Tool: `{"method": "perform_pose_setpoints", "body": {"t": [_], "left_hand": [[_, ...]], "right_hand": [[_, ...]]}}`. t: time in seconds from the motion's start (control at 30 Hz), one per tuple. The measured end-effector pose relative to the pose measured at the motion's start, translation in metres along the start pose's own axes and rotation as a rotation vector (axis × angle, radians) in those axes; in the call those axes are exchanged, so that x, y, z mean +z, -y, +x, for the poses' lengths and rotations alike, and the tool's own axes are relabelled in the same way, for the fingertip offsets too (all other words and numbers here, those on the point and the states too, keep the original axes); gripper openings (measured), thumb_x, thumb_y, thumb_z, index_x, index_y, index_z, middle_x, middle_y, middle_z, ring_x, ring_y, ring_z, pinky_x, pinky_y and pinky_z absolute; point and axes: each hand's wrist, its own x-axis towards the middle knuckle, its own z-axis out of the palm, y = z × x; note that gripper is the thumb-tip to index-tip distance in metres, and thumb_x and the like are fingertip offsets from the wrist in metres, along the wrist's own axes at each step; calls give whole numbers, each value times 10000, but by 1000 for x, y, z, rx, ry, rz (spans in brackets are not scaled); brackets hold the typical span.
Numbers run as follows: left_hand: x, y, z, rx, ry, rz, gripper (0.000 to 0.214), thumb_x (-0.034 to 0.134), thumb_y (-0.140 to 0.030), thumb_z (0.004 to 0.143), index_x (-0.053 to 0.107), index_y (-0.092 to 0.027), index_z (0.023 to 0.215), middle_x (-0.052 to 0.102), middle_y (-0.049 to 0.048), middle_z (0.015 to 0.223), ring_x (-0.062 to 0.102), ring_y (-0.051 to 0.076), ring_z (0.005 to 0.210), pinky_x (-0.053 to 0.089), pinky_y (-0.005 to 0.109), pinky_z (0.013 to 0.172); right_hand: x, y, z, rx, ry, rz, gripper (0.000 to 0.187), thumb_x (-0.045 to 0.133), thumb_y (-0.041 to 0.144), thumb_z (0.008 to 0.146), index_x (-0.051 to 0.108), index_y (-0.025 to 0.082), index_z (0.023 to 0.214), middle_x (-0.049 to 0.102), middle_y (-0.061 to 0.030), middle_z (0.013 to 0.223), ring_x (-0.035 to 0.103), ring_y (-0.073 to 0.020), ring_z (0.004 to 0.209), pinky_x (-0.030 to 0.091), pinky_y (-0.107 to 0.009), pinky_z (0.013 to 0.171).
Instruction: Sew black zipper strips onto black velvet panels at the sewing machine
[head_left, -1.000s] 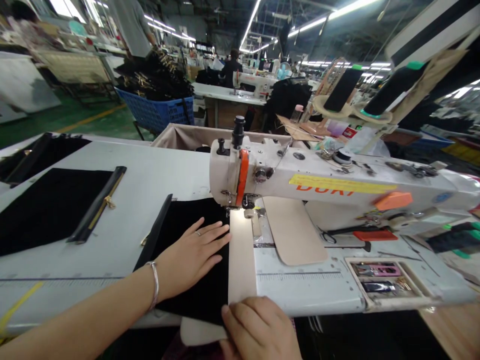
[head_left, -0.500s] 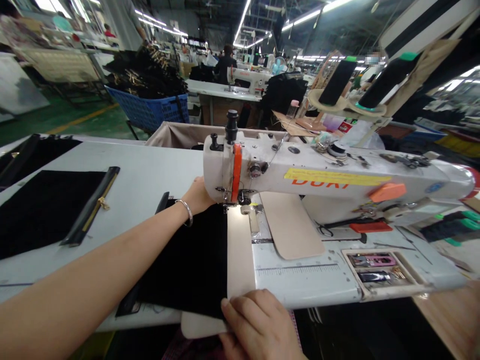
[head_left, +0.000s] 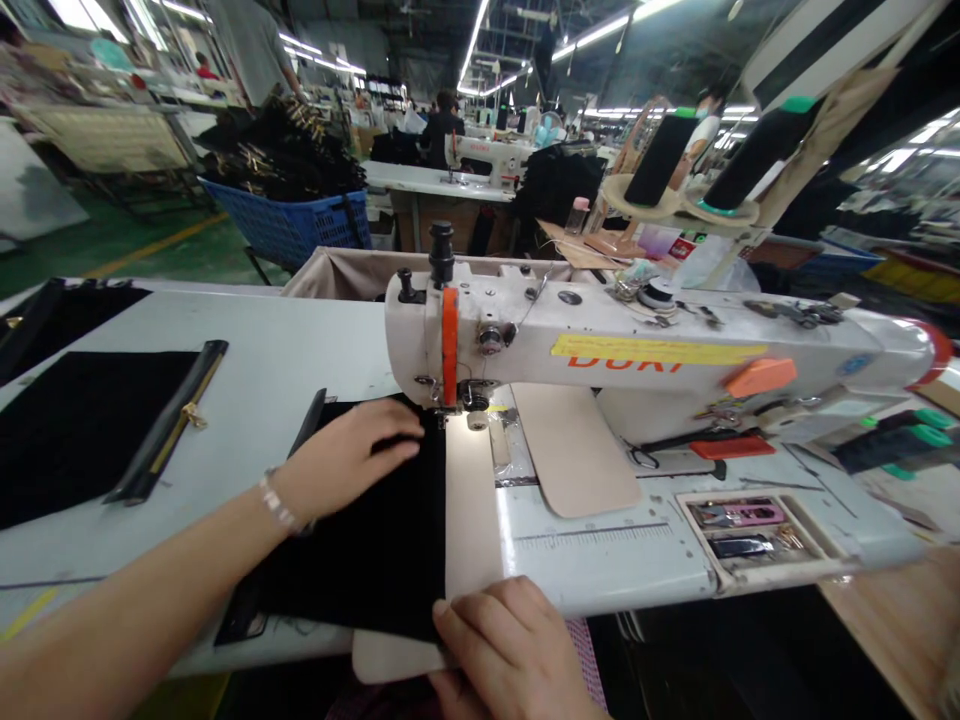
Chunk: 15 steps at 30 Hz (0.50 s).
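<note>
A black fabric panel [head_left: 360, 555] lies under the needle area of the white sewing machine [head_left: 517, 330]. Its right edge meets a beige piece [head_left: 471, 500], whose rounded end shows below the panel. My left hand [head_left: 360, 450] is over the upper part of the panel, left of the presser foot, thumb apart from the fingers; nothing is in it. At the near corner, my right hand [head_left: 517, 650] pinches the panel's edge together with the beige piece, thumb underneath. Another beige piece with rounded corners [head_left: 574, 450] rests on the machine bed to the right.
At left lies another black panel [head_left: 90, 420] with a zipper strip [head_left: 172, 430]. A tool tray [head_left: 757, 540] is set into the table at right. Thread cones [head_left: 660, 160] stand behind the machine. Beyond are a blue basket [head_left: 292, 220] of black pieces and people.
My left hand has drawn back toward me from beside the machine head and now hovers or rests over the panel with fingers loosened. My right hand keeps its pinch. The view has shifted slightly.
</note>
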Motion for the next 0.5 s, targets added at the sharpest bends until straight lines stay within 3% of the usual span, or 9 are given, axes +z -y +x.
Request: {"method": "perform_pose_setpoints", "body": {"t": [0.07,0.1,0.2,0.3,0.5], "left_hand": [[-1,-22,-50,116,202,-31,295,632,-324,911,641,-275,1202,601,20,1329,539,195,1249,456,369,1085],[1,-32,-71,167,233,-18,355,659,-283,892,615,-292,1245,575,10,1370,504,195,1296,426,378,1120],[13,-55,-106,292,171,49,428,615,-110,891,594,-289,1279,588,-1,1369,488,181,1322,342,410,1185],[21,-65,-105,310,109,92,380,573,-51,893,633,-241,1218,626,17,1321,531,172,1282,334,409,1192],[15,-69,-94,307,103,94,320,564,-73,897,662,-226,1160,641,29,1298,561,182,1249,365,426,1172]], "right_hand": [[-2,-1,1,14,29,38,294,582,297,921,640,101,1132,676,-50,824,570,-173,729,472,-303,633],[-3,-1,1,28,52,65,296,579,315,930,641,107,1131,675,-51,833,570,-174,742,470,-307,645],[-7,-2,4,93,76,122,213,566,279,952,650,159,1106,672,-38,879,575,-164,787,456,-320,712],[-9,-3,5,128,58,133,188,556,183,943,649,178,1107,665,-30,906,577,-158,821,443,-333,762],[-10,-5,1,141,65,108,225,586,219,924,646,174,1136,646,-67,1023,570,-189,893,466,-338,777]]}}
